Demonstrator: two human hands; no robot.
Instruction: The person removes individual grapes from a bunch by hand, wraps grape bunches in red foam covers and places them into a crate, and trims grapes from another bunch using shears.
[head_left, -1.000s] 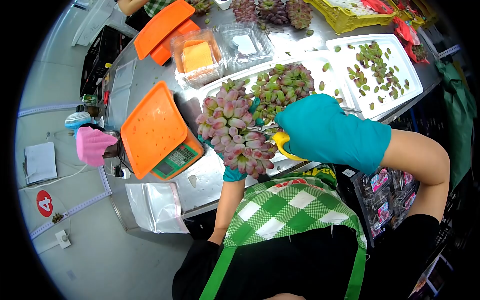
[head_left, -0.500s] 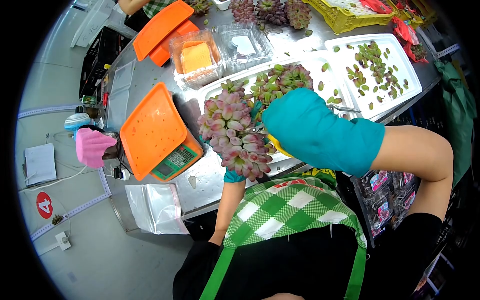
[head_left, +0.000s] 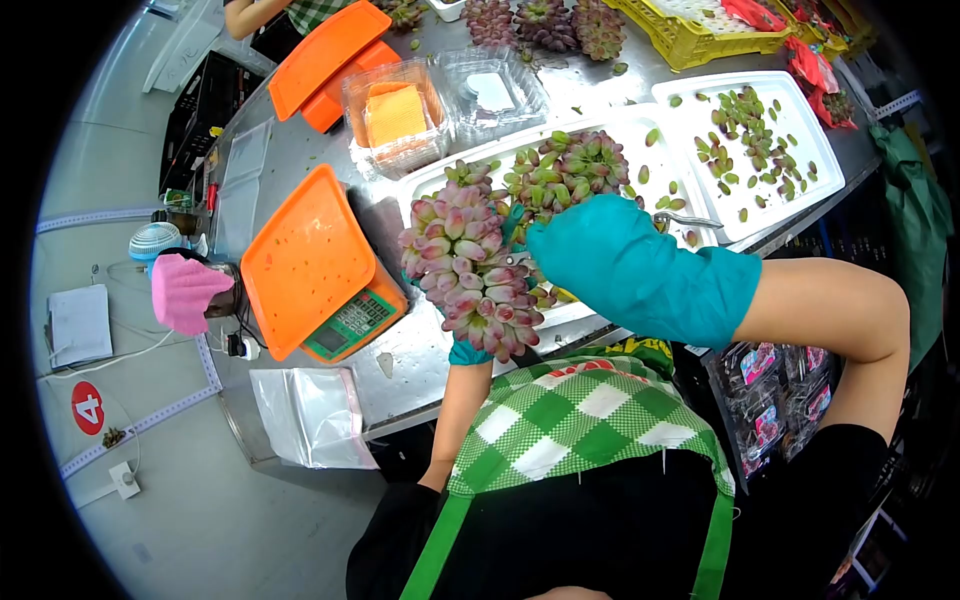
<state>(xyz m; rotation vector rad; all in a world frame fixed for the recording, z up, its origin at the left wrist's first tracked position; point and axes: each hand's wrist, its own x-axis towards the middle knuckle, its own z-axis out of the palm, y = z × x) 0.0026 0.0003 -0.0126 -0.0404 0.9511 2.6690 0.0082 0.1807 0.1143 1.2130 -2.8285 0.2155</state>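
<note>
A large pink-green succulent [head_left: 465,262] stands up in front of me, held from below and behind by my left hand [head_left: 468,351]. That hand wears a teal glove and its fingers are mostly hidden by the rosettes. My right hand [head_left: 590,245], also in a teal glove, is closed at the plant's right side. A yellow handle shows at its underside; the rest of that tool is hidden. Behind both hands, a white tray [head_left: 640,125] bears more succulent rosettes [head_left: 590,162] and loose leaves. A curved metal tool [head_left: 690,218] lies at its right edge.
A second white tray [head_left: 735,225] with scattered leaves is at right. To the left stands an orange scale [head_left: 310,250]. Clear plastic boxes [head_left: 398,115], several more succulents [head_left: 545,25] and a yellow crate [head_left: 690,45] are farther back. Another person's arm [head_left: 250,15] shows top left.
My right hand has shifted and turned slightly, so less of the yellow handle shows. The succulent stays nearly still. The other person's arm shows a little more.
</note>
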